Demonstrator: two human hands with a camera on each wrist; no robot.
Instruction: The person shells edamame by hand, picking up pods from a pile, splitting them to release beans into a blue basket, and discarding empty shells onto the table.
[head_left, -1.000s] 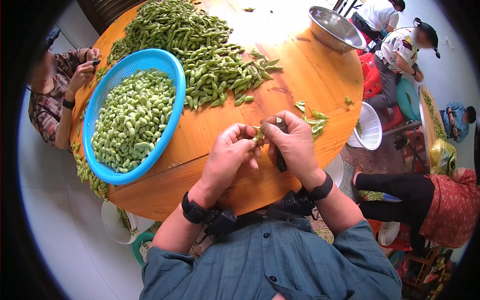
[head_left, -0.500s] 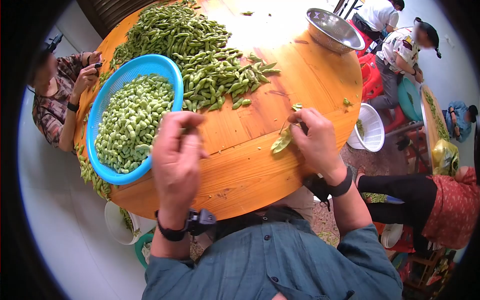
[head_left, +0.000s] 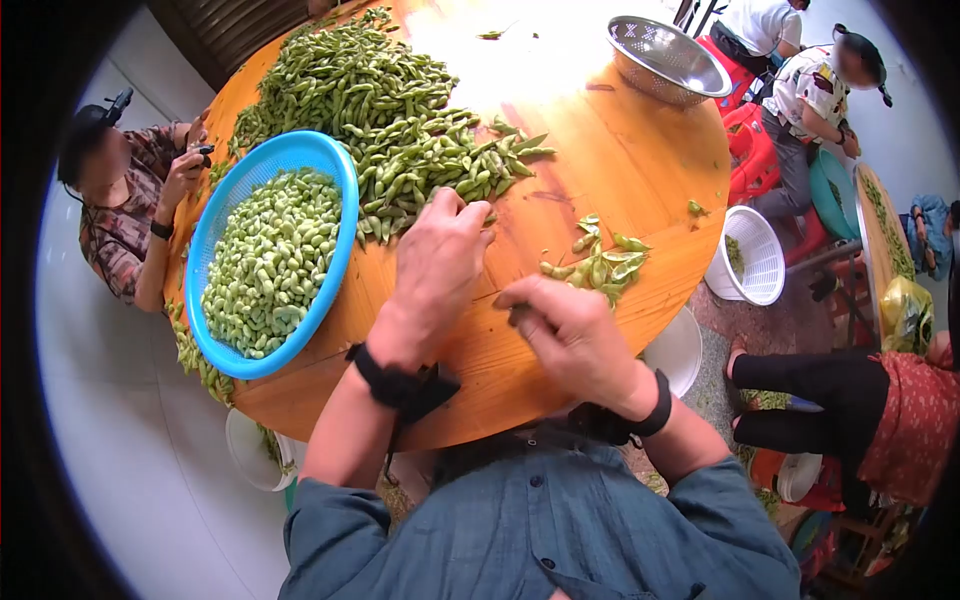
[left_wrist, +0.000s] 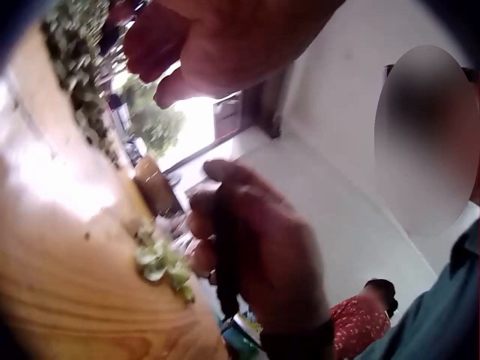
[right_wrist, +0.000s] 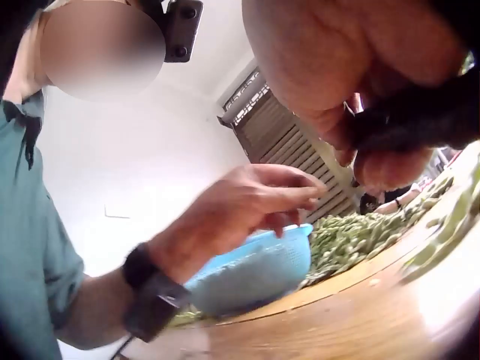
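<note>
The left hand reaches just right of the blue basket, its fingertips at the near edge of the pods. Its fingers are bent and the grip looks narrow; whether it pinches a pod, I cannot tell. The right hand, farther right of the basket, curls round a dark tool; whether its fingertips pinch anything more, I cannot tell.

The pods lie heaped against the basket's right side and beyond it. A careless pull at that edge could drag several at once, because they overlap, and the loosened ones could slide nearer the 2 hands.

The basket is full of shelled beans and sits close to the left edge of the table. The likeliest trouble is a knock: the left forearm and its strap are near the basket's right side, so a wide leftward swing could clip the rim, shove it outward and spill beans. Loose pods on the basket's outer left side could drop from the table at the same push.

Well right of the basket, opened shells lie just beyond the right hand; a sweep of that hand could scatter them among the pods. If the tool has an edge, it could nick the left fingers should the 2 hands meet hastily.
</note>
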